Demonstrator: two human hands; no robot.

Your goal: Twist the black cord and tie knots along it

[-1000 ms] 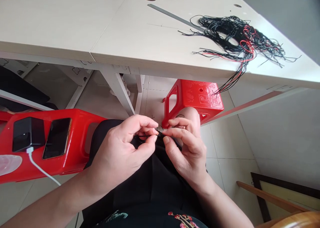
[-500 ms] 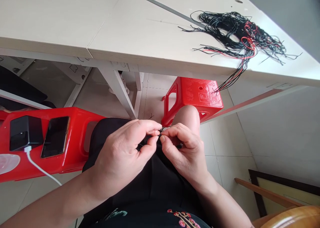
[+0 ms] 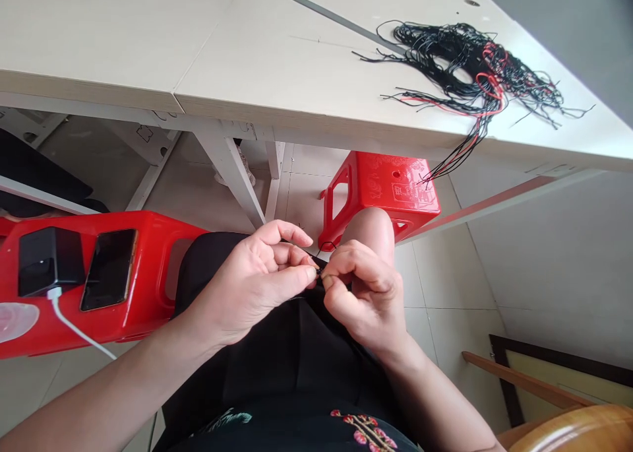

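Above my lap, my left hand (image 3: pixel 264 277) pinches a small piece of black cord (image 3: pixel 319 272) between thumb and a finger, its index finger raised apart. My right hand (image 3: pixel 368 293) is closed at the other side of the same cord, thumb and index fingertip pressed together. The two hands' fingertips nearly touch. A thin loop of cord sticks up between them; the rest is hidden by the fingers. On the table (image 3: pixel 123 36) lies a tangled bundle of black and red cords (image 3: pixel 469 63), some ends hanging over the front edge.
A grey metal strip (image 3: pixel 341 24) lies partly under the bundle. At the left, a red stool (image 3: pixel 148 267) holds a phone (image 3: pixel 109 269), a black box (image 3: pixel 49 260) with a white cable, and a clear plastic item (image 3: pixel 17 321). Another red stool (image 3: pixel 390 181) stands beyond my knee.
My left hand has turned, its index finger lifting off the cord and its thumb now lying across the pinch. My right hand has shifted slightly down and keeps its pinch.
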